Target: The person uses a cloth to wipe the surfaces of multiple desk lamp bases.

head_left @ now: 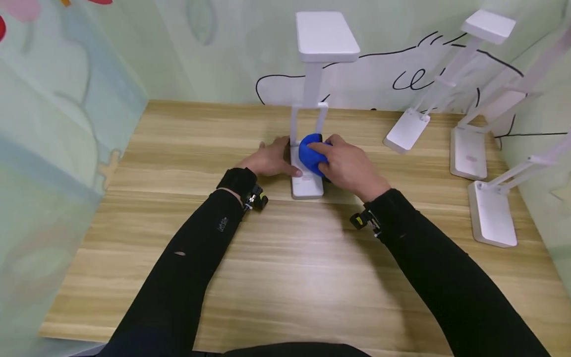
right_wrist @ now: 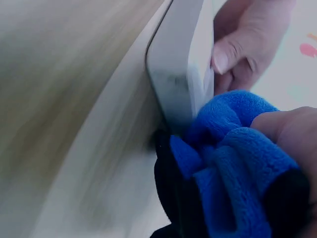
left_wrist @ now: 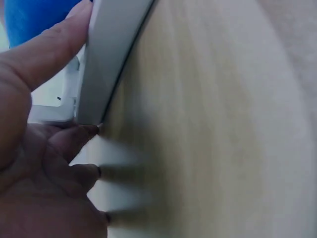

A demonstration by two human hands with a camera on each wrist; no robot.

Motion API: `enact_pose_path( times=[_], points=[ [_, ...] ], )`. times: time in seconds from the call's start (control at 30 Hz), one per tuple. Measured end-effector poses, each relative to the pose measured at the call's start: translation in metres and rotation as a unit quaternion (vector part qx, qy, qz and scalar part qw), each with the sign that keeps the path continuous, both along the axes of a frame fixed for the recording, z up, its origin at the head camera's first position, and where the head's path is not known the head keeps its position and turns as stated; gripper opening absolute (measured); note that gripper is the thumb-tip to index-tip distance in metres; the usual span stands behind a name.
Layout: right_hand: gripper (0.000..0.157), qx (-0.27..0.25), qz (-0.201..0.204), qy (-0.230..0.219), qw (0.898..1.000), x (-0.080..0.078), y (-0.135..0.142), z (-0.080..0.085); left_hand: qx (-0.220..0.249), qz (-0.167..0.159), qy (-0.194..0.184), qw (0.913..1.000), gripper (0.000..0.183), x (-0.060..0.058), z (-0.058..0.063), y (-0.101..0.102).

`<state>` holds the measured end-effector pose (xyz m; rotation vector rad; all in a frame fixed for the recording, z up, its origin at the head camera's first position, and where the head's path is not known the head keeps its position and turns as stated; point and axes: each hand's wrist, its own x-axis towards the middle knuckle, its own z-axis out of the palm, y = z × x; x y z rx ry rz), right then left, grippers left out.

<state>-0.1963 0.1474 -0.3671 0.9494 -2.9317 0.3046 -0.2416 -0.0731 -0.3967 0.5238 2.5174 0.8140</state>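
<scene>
A white desk lamp (head_left: 308,184) stands upright in front of me, its flat head raised over its base. My left hand (head_left: 273,159) grips the left side of that base. In the left wrist view the thumb (left_wrist: 54,47) lies on the base's upper edge and the other fingers reach round its back end. My right hand (head_left: 352,166) holds a bunched blue plush cloth (head_left: 311,154) against the top and right side of the base. Black patches show on the cloth (right_wrist: 247,163) in the right wrist view, where it touches the base's corner.
Three more white lamps stand at the right: one base (head_left: 407,131) near the back wall, another base (head_left: 468,152) beside it, and a third base (head_left: 492,213) nearer me. Printed walls (head_left: 223,54) border the wooden tabletop (head_left: 192,144) at the back and sides.
</scene>
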Motion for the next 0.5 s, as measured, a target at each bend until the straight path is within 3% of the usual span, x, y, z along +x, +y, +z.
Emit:
enact_pose_path(
  times=[0.2, 0.5],
  points=[
    [0.044, 0.034, -0.018, -0.040, 0.998, -0.007, -0.023, 0.000, 0.015, -0.014, -0.019, 0.9996, 0.108, 0.003, 0.003, 0.005],
    [0.024, 0.069, -0.086, -0.049, 0.993, -0.005, -0.010, 0.011, 0.002, -0.023, -0.021, 0.9995, 0.106, 0.007, 0.007, 0.013]
  ],
)
